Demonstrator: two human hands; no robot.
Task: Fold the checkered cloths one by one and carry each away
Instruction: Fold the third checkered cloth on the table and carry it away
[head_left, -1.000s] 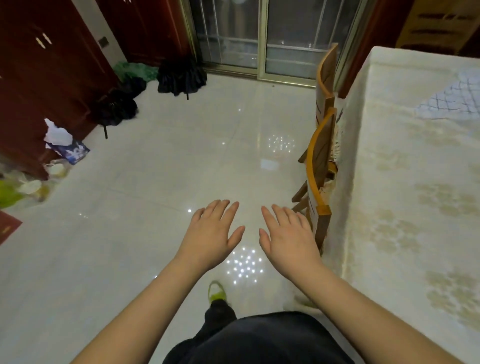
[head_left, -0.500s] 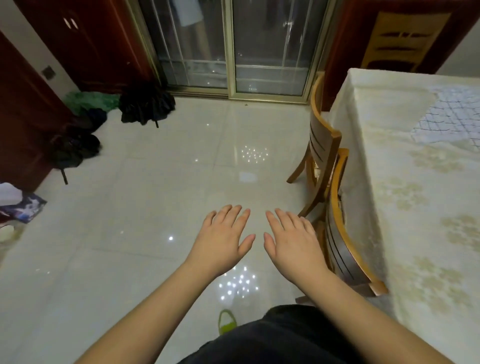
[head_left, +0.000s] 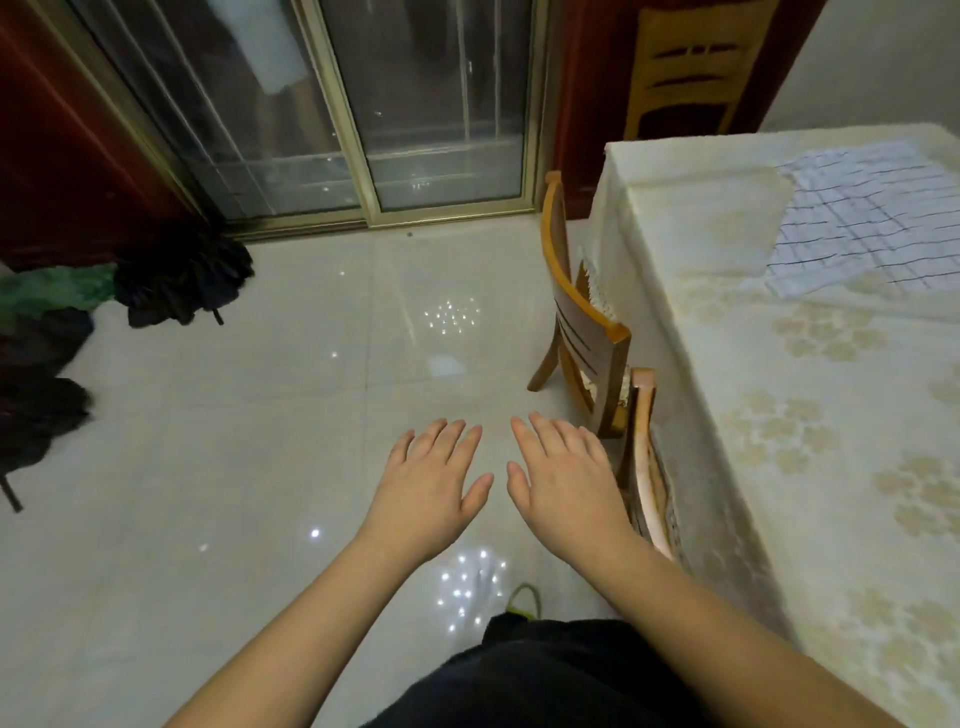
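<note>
At the far left edge, dark crumpled bags (head_left: 182, 280) and a green crumpled bundle (head_left: 49, 293) lie on the glossy pale tiled floor (head_left: 208, 441) before a dark red wooden cabinet (head_left: 57, 171); behind them stands a sliding glass door with a brass-coloured frame (head_left: 363, 130); lamp reflections speckle the tiles. Lower in the middle, the left hand (head_left: 428, 488) is held palm down over the floor, fingers straight and slightly spread, holding nothing; just beside it, apart by a narrow gap, the right hand (head_left: 563, 480) is held the same way, flat and empty; below them show black trousers (head_left: 545, 675) and a yellow-green shoe tip (head_left: 524, 603). Right of the hands, two curved-backed orange wooden chairs (head_left: 587, 332) are tucked against a table covered with a cream floral tablecloth (head_left: 779, 441); a third wooden chair (head_left: 691, 67) stands beyond the table's far end. On the tablecloth, at the far right and well apart from both hands, lies a white cloth with dark checkered lines (head_left: 872, 213), spread flat.
</note>
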